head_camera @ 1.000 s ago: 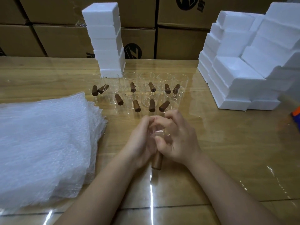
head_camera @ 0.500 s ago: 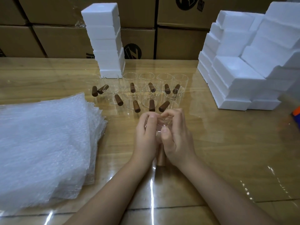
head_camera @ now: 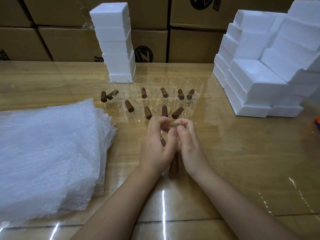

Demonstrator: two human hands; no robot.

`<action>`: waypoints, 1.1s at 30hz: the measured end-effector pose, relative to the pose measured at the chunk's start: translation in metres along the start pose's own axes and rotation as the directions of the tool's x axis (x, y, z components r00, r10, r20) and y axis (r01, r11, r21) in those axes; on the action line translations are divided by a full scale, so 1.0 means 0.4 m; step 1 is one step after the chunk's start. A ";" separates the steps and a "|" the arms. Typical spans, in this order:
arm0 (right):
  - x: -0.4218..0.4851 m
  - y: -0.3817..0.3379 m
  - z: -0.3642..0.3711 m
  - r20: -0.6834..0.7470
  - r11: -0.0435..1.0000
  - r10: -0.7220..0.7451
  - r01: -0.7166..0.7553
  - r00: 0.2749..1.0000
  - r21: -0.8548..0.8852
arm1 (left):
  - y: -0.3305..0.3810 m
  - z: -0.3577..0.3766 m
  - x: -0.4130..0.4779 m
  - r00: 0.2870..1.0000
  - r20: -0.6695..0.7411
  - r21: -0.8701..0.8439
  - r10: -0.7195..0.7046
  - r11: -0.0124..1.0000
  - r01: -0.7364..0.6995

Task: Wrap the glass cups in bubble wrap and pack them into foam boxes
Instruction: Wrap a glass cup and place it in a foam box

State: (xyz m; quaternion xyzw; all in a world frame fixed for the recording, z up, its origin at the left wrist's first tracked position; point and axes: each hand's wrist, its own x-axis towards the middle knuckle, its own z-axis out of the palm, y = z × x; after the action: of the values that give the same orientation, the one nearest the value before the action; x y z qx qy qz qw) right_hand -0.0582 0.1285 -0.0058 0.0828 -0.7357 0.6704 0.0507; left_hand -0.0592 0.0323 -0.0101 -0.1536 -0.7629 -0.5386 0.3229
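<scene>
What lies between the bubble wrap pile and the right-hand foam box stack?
Head view: the cluster of glass cups with brown handles, and nearer, the left hand and right hand gripping one cup.

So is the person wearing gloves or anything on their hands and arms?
No gloves. The left hand and right hand are bare, with short nails. No rings, watch or bracelet show. No sleeves either: the left forearm and right forearm are uncovered right down to the picture's bottom edge.
</scene>
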 end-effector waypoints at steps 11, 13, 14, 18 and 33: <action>0.012 -0.017 -0.034 0.192 0.929 0.202 -0.250 0.960 0.274 | -0.005 -0.022 0.001 0.948 0.102 0.218 0.301 0.923 -0.316; 0.010 -0.023 -0.039 0.215 0.930 0.202 -0.256 0.955 0.263 | -0.012 -0.017 0.000 0.933 0.113 0.258 0.342 0.897 -0.359; 0.009 -0.022 -0.038 0.199 0.946 0.176 -0.222 0.964 0.237 | -0.012 -0.013 -0.002 0.938 0.108 0.232 0.330 0.909 -0.346; -0.003 -0.010 -0.027 0.006 0.996 -0.086 0.086 0.996 0.013 | 0.003 0.010 -0.013 0.991 0.032 -0.169 0.131 0.978 -0.124; 0.016 -0.006 -0.066 0.140 0.602 -0.646 0.614 0.750 -0.511 | 0.018 0.007 0.016 0.689 0.522 -0.720 -0.503 0.173 0.672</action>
State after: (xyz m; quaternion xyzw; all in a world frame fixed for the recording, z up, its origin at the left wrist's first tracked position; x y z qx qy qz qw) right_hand -0.0650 0.1541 0.0000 0.2993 -0.8110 0.3827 0.3258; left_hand -0.0607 0.0368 -0.0012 -0.0328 -0.3895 -0.9146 -0.1036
